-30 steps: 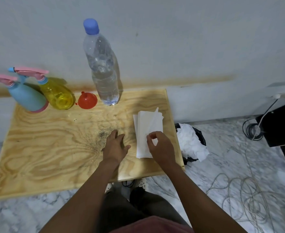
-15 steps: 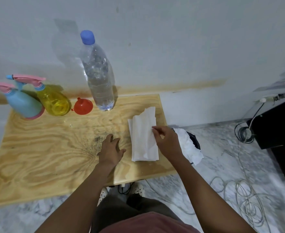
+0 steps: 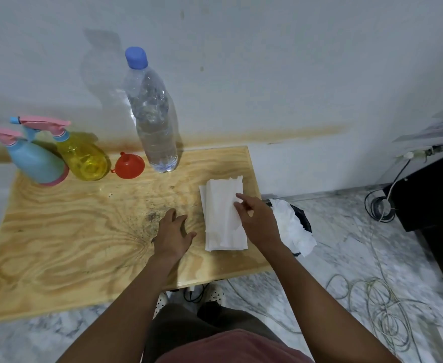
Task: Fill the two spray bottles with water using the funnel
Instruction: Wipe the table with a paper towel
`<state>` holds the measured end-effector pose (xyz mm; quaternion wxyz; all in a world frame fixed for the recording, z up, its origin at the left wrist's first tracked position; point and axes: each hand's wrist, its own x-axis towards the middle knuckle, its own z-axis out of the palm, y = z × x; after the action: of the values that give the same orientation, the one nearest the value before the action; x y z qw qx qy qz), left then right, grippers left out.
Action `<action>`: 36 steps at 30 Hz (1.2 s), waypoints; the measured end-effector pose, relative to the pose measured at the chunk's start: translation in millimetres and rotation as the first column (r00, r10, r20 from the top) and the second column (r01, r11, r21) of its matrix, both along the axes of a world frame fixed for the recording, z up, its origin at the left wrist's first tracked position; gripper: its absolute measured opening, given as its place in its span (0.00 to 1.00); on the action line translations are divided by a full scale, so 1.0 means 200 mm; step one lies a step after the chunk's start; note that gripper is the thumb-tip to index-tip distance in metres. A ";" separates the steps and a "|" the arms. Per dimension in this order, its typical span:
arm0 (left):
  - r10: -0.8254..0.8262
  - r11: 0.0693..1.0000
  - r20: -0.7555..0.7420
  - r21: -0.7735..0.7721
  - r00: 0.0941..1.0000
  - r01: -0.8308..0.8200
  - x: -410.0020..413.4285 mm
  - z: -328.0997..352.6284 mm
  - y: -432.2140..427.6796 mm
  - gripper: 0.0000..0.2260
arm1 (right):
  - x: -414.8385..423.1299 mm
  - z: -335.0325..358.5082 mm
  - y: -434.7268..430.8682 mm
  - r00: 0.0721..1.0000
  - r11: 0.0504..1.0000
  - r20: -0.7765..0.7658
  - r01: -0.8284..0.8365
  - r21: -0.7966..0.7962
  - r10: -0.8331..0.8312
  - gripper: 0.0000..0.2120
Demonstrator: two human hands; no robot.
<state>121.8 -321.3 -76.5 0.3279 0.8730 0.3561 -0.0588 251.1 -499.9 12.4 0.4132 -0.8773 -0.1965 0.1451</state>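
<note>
A blue spray bottle [image 3: 35,161] and a yellow spray bottle [image 3: 84,158], both with pink trigger heads on, stand at the back left of the wooden table [image 3: 58,244]. A small red funnel [image 3: 129,165] lies beside them. To its right stands a capped clear water bottle [image 3: 152,121], partly full. My left hand [image 3: 173,234] rests flat on the wood with fingers spread, holding nothing. My right hand [image 3: 259,221] lies on the right side of a folded white paper towel [image 3: 221,216], fingertips touching it.
A black-bagged bin [image 3: 304,221] with crumpled white paper stands just off the table's right edge. Tangled cables [image 3: 377,297] lie on the marble floor. A black cabinet [image 3: 435,195] is at the far right. The wall runs close behind the table.
The towel's raised top layer has come down flat. My right hand slid up along the towel's right side. My left hand stayed on the wood.
</note>
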 end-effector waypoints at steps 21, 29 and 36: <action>0.011 1.000 0.034 -0.010 0.999 -0.011 0.00 0.03 -0.01 0.27 | 0.02 0.13 0.02 0.979 0.990 0.189 0.050 0.129 -0.074 0.08; 0.025 0.999 0.030 -0.027 0.999 -0.024 0.00 0.03 -0.01 0.27 | 0.02 0.23 0.06 0.985 0.960 0.170 -0.014 0.278 -0.035 0.07; 0.028 0.999 0.033 -0.021 0.999 -0.027 0.01 0.02 -0.01 0.26 | 0.04 0.31 0.09 0.983 0.934 0.164 0.016 0.357 -0.080 0.06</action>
<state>123.2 -324.0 -73.2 0.3437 0.8655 0.3619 -0.0434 259.6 -480.9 75.0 0.5488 -0.8024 -0.2335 0.0195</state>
